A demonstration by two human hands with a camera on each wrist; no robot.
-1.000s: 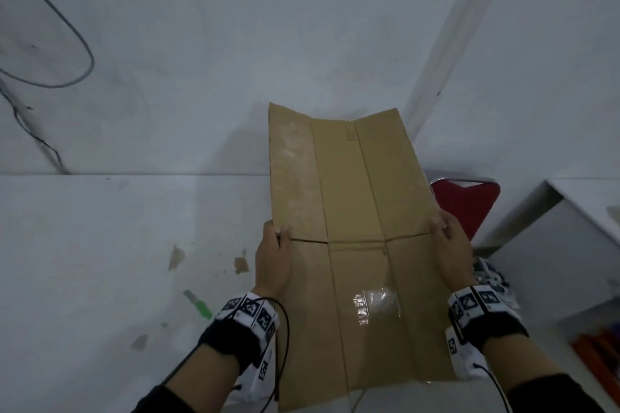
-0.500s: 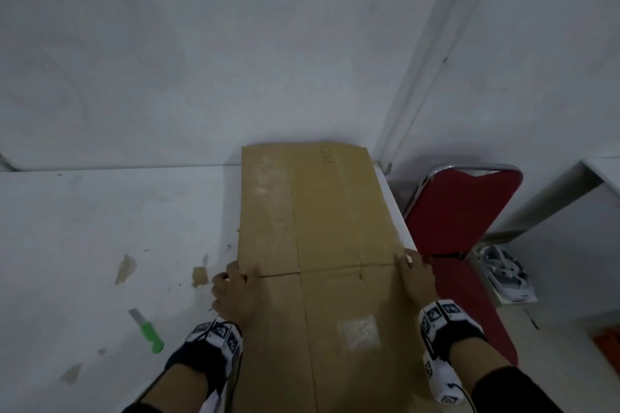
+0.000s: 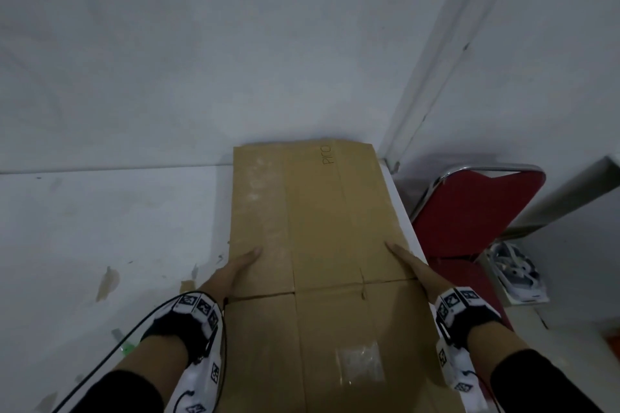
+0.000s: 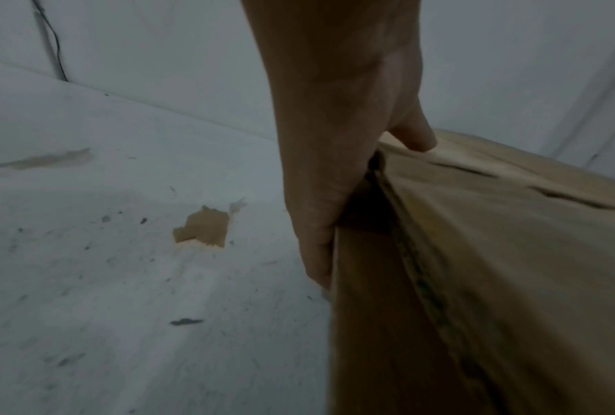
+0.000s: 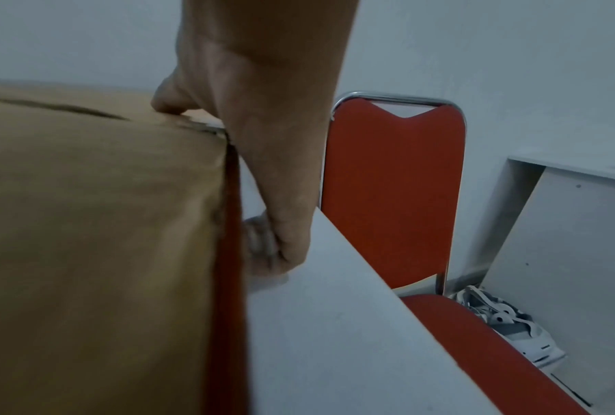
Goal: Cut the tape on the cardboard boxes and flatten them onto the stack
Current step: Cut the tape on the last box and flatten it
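Cardboard: brown flattened box (image 3: 322, 245) lies lengthwise along the right side of a white table (image 3: 100, 228), its far end against the wall, its near end overhanging toward the person; "PICO" is handwritten near the far end.
Tape: a clear patch (image 3: 360, 364) remains on the near panel.
Left hand: left hand (image 3: 231, 273) holds the box's left edge, thumb on top, fingers tucked underneath, as the left wrist view shows.
Right hand: right hand (image 3: 411, 266) holds the opposite edge the same way, thumb on top, fingers curled below beside the table's rim.
Stack: whether other flattened boxes lie beneath cannot be told.
Step in hand: apparently laying the flattened box down in its resting place; cutting on this one looks done.
Next move: likely sliding the fingers out from under both edges and pressing the panels flat, taking care that the overhanging end does not tip off.
Surroundings: green-handled cutter (image 3: 125, 344) left of the left wrist; red chair (image 3: 469, 211) just beside the table's right edge; torn scraps (image 4: 201, 228) stuck on the tabletop.
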